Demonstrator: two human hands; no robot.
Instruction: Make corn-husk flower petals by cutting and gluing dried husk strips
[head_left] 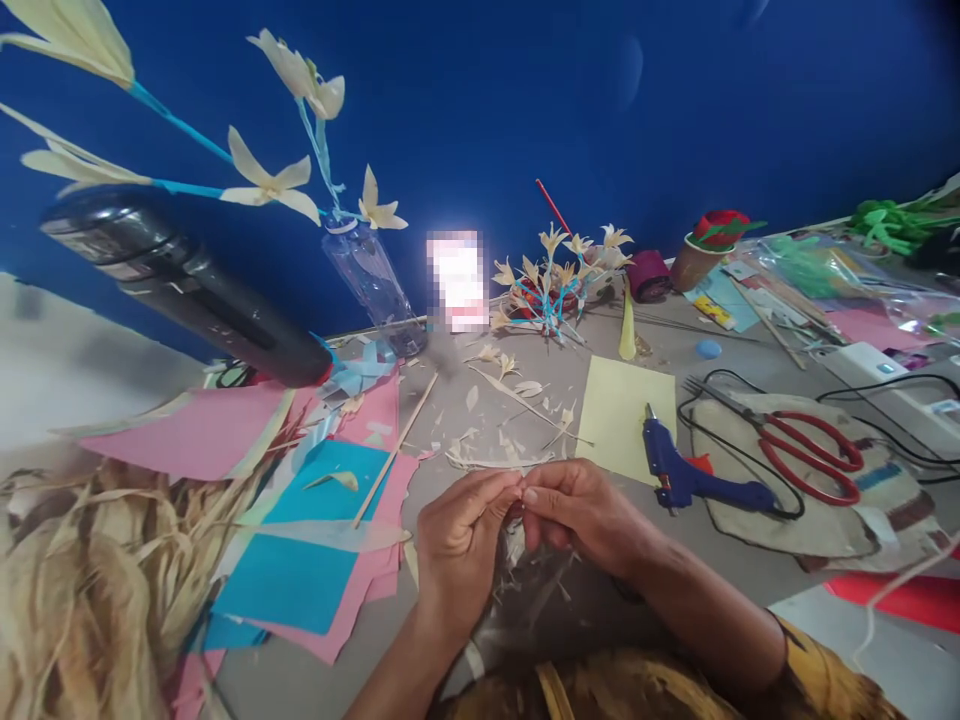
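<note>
My left hand (463, 525) and my right hand (581, 510) meet over the near edge of the table, thumbs and fingertips pinched together. Whatever sits between the fingertips is too small or too hidden to name. Just beyond them lie scattered pale husk petals and scraps (491, 445), with small husk flowers (501, 362) farther back. More pale scraps show on the dark cloth below my hands. To the right of my right hand, a blue glue gun (690, 475) rests partly on a yellow paper sheet (619, 410).
Red-handled scissors (814, 455) lie on a cloth pad at right, near a white power strip (892, 390) and black cords. Dried husks (97, 590) and blue paper (292, 580) fill the left. Behind stand a black flask (202, 290), a clear bottle (375, 285) and husk flowers (551, 285).
</note>
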